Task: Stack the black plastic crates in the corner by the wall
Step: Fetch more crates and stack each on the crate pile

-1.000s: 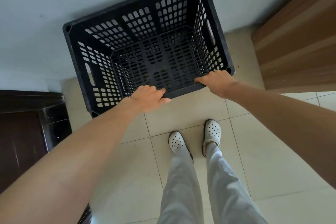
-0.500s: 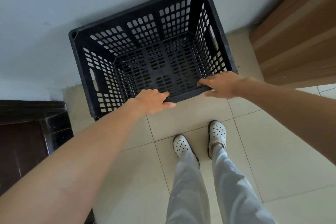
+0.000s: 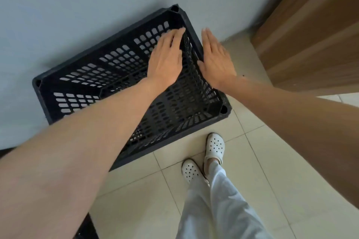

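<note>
Black plastic crate stands against the wall; left hand and right hand, fingers straight, flank its right side.

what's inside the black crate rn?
The black crate shows only its slotted floor, plus the left hand flat against an end wall's inner face. The left forearm hides part of the floor; that patch is unknown.

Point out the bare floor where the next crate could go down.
Bare beige tile floor lies right of the white clogs, toward the brown wooden panel; more lies left of them, in front of the black plastic crate. Crowded: the strip beside the crate, where the right hand lies flat.
</note>
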`<state>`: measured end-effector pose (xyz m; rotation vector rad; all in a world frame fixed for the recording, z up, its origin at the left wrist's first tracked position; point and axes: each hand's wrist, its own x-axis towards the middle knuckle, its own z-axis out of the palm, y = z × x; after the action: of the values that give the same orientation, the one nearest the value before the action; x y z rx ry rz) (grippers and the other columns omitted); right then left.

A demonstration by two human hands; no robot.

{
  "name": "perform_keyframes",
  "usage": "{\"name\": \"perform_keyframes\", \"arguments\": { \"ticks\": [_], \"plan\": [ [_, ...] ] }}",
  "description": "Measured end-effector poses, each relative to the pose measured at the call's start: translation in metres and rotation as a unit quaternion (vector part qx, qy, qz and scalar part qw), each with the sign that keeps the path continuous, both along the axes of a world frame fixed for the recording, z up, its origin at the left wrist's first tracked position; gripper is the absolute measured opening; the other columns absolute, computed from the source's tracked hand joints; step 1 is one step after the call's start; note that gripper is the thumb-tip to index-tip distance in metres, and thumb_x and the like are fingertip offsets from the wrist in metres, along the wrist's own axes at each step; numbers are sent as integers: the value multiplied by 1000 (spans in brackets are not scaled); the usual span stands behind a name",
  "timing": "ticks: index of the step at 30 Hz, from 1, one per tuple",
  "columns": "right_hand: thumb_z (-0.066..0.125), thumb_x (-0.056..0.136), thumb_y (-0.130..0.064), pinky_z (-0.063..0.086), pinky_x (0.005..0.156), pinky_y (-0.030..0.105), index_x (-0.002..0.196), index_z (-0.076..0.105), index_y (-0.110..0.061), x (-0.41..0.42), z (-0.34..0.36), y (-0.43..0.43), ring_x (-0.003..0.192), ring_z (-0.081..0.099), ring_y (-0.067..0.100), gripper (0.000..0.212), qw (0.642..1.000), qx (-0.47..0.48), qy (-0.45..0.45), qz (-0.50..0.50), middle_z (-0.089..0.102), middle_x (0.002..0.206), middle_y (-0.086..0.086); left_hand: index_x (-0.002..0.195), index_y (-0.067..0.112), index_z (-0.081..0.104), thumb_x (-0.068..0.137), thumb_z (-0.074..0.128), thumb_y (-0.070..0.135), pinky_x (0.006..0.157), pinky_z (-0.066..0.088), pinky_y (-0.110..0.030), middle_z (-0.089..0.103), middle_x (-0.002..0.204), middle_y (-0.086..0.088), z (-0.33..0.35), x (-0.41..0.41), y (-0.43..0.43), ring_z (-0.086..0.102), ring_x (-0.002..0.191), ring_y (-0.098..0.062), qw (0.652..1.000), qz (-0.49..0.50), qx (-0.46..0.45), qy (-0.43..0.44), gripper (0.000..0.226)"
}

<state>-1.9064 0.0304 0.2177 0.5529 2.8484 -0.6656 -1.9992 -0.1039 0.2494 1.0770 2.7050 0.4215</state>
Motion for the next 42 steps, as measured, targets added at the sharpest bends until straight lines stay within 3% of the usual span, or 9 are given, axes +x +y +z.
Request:
{"name": "perform_keyframes", "arguments": {
  "ticks": [3, 7, 17, 21, 25, 31, 35, 38, 42],
  "plan": [
    [42, 100, -25, 26, 117, 45, 155, -3, -10, -8, -9, -4, 148, 19, 28, 73, 994, -93, -8, -60, 8, 162, 11, 156, 22, 14, 105, 27, 35, 122, 9, -47, 7, 163, -6, -11, -29, 47, 1, 150, -28, 997, 5, -72, -11, 54],
    [42, 100, -25, 50, 91, 47, 155, 9, -15, -5, -22, -9, 124, 50, 34, 65, 985, -133, 46, -103, 43, 146, 14, 156, 31, 8, 101, 18, 53, 119, -8, -53, -21, 161, 0, -34, -31, 69, -24, 146, -30, 990, -15, -126, -64, 60],
    [38, 101, -31, 51, 91, 47, 153, 12, -19, -7, -21, -7, 124, 50, 30, 59, 990, -119, 38, -69, 42, 146, 10, 151, 46, -8, 98, 16, 62, 113, -18, -58, -38, 154, 7, -12, -49, 71, -39, 139, -27, 958, -40, -226, -175, 60],
    [35, 100, -46, 37, 109, 51, 155, 2, -21, -10, -15, 5, 140, 34, 30, 69, 999, -50, -13, 3, 24, 158, 9, 153, 40, -10, 99, 17, 59, 118, -10, -54, -21, 161, 6, -2, -60, 44, -22, 147, -22, 970, -84, -177, -145, 63],
    [37, 100, -39, 24, 117, 48, 155, 0, -18, -33, 10, 6, 147, 19, 28, 70, 999, -3, 9, 41, 11, 162, 6, 156, 28, -6, 102, 26, 51, 122, -4, -43, -7, 164, 2, -1, -60, -40, -10, 150, -20, 990, -39, -116, -74, 66],
    [44, 97, -17, 24, 118, 43, 153, 21, -16, -117, 34, -63, 145, 24, 24, 60, 953, 55, 48, 295, 27, 157, 3, 156, 21, 12, 101, 45, 31, 118, 26, -46, 24, 159, -8, 7, -101, -174, 23, 146, -26, 994, 43, -84, -53, 65],
    [48, 94, -14, 23, 116, 39, 151, 27, -14, -167, 32, -145, 143, 27, 26, 60, 944, 24, 27, 329, 32, 154, 6, 148, 14, 32, 100, 47, 27, 110, 37, -47, 41, 146, -11, 14, -130, -237, 40, 133, -28, 994, 71, -66, -54, 51],
    [49, 93, -14, 19, 118, 40, 152, 23, -12, -182, 23, -187, 144, 23, 27, 65, 943, 36, 15, 331, 27, 156, 7, 151, 20, 26, 98, 50, 32, 113, 30, -51, 37, 147, -9, 5, -138, -274, 34, 135, -30, 992, 58, -93, -65, 60],
    [50, 92, -15, -3, 121, 41, 155, -6, -10, -180, 6, -204, 150, -2, 28, 85, 938, 101, -26, 332, 0, 163, 9, 153, 29, -15, 90, 57, 49, 119, -6, -51, -2, 161, -5, -23, -129, -281, -5, 149, -30, 980, 58, -168, -92, 97]
  ]
}}
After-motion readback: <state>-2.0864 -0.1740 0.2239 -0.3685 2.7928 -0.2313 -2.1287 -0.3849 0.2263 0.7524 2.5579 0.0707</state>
